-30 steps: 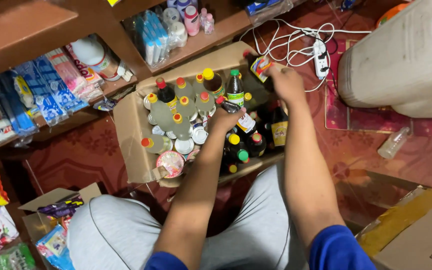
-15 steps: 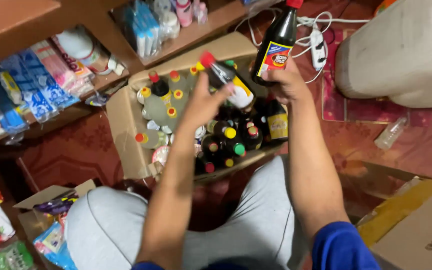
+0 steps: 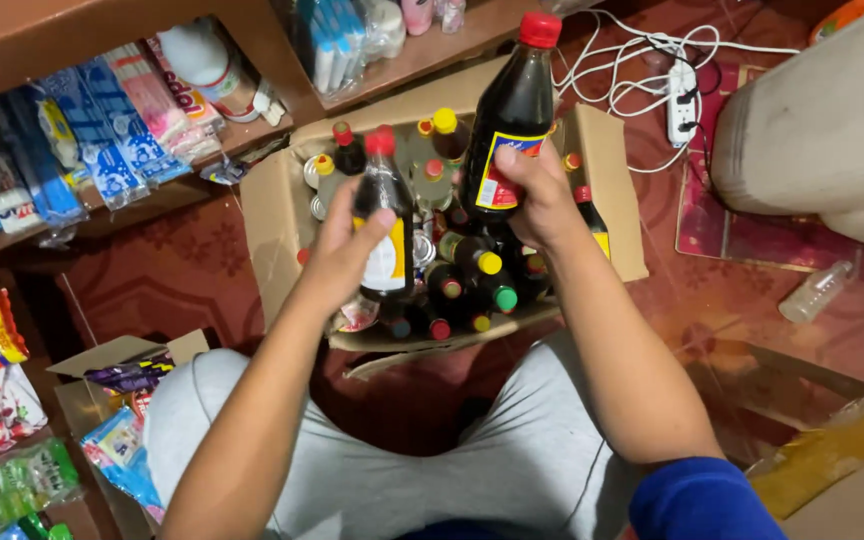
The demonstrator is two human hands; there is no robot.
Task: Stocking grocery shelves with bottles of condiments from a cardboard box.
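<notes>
Bottles fill my view from the head camera, and I have one in each hand above the open cardboard box (image 3: 277, 215) on the red floor in front of my knees. My left hand (image 3: 347, 250) is wrapped closed around the smaller dark bottle (image 3: 384, 215): it has a red cap, nearly black liquid and a yellow and white label, and it stands close to upright, tipped a little away from me. My thumb lies along its near side and my fingers curl round the back, out of sight. My right hand (image 3: 537, 195) is clenched around the middle of the taller dark bottle (image 3: 512, 115), held higher and leaning slightly to the right. This one also has a red cap and dark brown contents, with a label in yellow, red and blue that my fingers partly cover. Both bottles hang over the box, clear of the ones packed inside.

Below them the box holds many more bottles standing upright, seen from above as caps in red, yellow and green. A wooden shelf (image 3: 152, 195) with packets and sachets runs along the left, a white power strip (image 3: 680, 100) with tangled cord lies beyond the box, and an empty clear plastic bottle (image 3: 814, 290) rests on the floor at right.
</notes>
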